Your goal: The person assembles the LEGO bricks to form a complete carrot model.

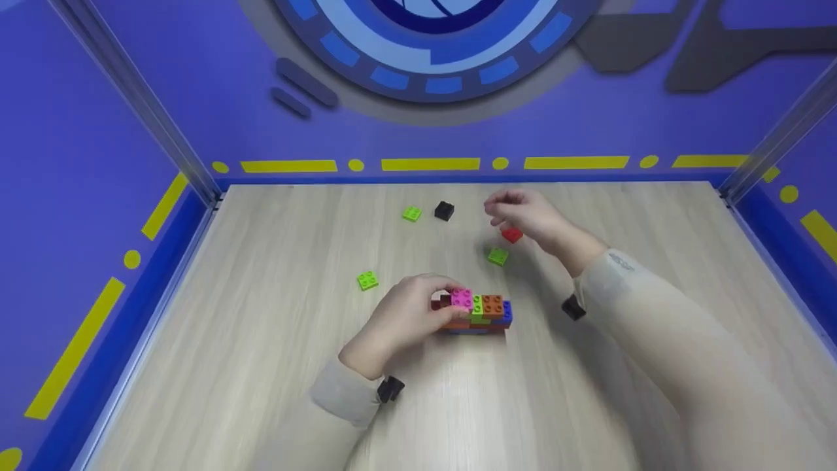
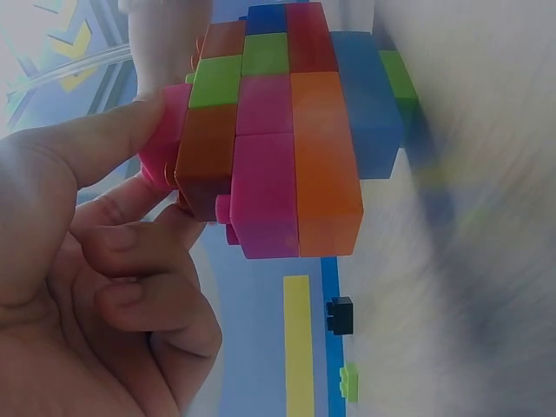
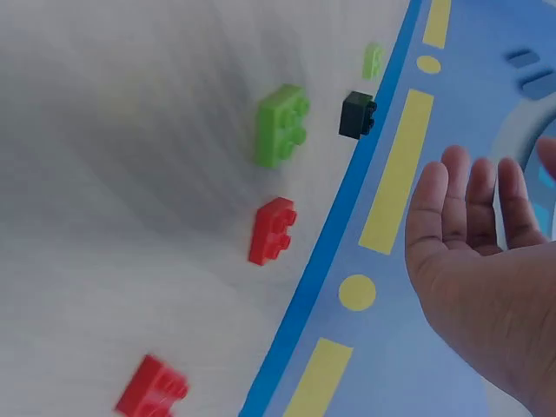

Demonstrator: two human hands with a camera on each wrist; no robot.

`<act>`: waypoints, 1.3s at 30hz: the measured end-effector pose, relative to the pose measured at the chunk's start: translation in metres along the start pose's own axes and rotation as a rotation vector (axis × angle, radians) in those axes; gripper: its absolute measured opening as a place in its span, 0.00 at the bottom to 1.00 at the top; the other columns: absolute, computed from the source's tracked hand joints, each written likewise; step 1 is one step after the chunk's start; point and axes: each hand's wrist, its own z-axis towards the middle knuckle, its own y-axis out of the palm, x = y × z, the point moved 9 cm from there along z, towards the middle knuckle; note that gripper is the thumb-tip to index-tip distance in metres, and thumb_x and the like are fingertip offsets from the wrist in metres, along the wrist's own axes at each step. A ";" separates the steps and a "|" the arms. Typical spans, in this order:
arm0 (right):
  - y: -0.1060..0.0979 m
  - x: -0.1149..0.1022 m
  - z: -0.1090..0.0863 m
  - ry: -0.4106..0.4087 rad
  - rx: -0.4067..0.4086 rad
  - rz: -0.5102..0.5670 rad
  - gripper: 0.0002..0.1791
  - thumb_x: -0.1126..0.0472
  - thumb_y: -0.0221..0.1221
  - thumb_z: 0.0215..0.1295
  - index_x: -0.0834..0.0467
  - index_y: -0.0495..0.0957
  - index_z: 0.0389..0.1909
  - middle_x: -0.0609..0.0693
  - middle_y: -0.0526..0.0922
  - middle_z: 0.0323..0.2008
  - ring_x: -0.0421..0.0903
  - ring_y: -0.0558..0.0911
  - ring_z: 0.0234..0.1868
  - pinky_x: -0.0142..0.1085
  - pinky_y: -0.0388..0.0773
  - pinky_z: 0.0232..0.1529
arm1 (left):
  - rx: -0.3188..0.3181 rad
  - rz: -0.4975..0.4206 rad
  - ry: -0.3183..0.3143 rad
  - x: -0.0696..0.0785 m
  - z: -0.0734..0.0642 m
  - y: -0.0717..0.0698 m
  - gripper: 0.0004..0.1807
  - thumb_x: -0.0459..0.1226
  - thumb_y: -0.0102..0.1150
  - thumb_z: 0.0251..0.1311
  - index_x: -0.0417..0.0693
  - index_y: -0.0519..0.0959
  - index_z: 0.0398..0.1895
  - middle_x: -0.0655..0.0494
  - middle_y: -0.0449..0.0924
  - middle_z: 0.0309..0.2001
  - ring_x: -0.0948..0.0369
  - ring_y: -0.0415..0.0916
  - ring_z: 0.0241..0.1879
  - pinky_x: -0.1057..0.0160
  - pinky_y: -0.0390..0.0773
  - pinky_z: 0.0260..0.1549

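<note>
My left hand (image 1: 412, 307) pinches a pink brick (image 1: 461, 299) between thumb and fingers, on top of a block of stacked toy bricks (image 2: 265, 130). The stack's layers are orange, pink, blue, green, brown and red, with an orange-brown brick (image 1: 492, 305) at its top right. Toward the back of the table, my right hand (image 1: 526, 212) hovers with relaxed fingers and nothing visible in its palm. A red brick (image 1: 512, 234) lies just under it, partly covered in the head view. Nearer the stack lies a green brick (image 1: 497, 256).
A black brick (image 1: 444, 210) and a green brick (image 1: 412, 214) lie near the table's back edge. Another green brick (image 1: 367, 280) is left of the stack. The right wrist view shows a second red brick (image 3: 152, 388). Blue panels (image 1: 196, 98) wall the table.
</note>
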 end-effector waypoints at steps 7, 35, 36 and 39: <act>0.005 -0.012 0.038 0.007 0.087 0.080 0.20 0.58 0.61 0.85 0.62 0.80 0.70 0.60 0.83 0.67 0.49 0.86 0.58 0.44 0.86 0.67 | -0.008 -0.013 0.000 -0.002 0.001 0.001 0.18 0.49 0.75 0.75 0.57 0.90 0.63 0.59 0.90 0.63 0.56 0.88 0.64 0.52 0.89 0.64; 0.061 0.007 0.102 0.005 0.059 -0.509 0.21 0.59 0.67 0.81 0.59 0.86 0.70 0.62 0.87 0.64 0.56 0.82 0.61 0.52 0.81 0.68 | 0.013 0.008 0.032 -0.002 0.001 -0.002 0.18 0.49 0.75 0.75 0.58 0.91 0.63 0.60 0.91 0.63 0.59 0.88 0.64 0.54 0.88 0.64; 0.060 0.007 0.103 0.004 0.070 -0.520 0.20 0.59 0.68 0.81 0.60 0.87 0.69 0.61 0.87 0.62 0.57 0.83 0.60 0.52 0.82 0.67 | 0.012 0.012 0.036 -0.002 0.001 -0.002 0.18 0.49 0.75 0.75 0.58 0.91 0.63 0.60 0.91 0.64 0.59 0.88 0.64 0.54 0.88 0.64; 0.060 0.010 0.104 0.015 0.096 -0.531 0.19 0.58 0.69 0.80 0.60 0.88 0.66 0.60 0.89 0.62 0.56 0.84 0.59 0.52 0.82 0.67 | 0.010 0.025 0.040 -0.002 0.002 -0.003 0.18 0.48 0.75 0.75 0.58 0.91 0.63 0.59 0.91 0.64 0.59 0.88 0.63 0.54 0.88 0.64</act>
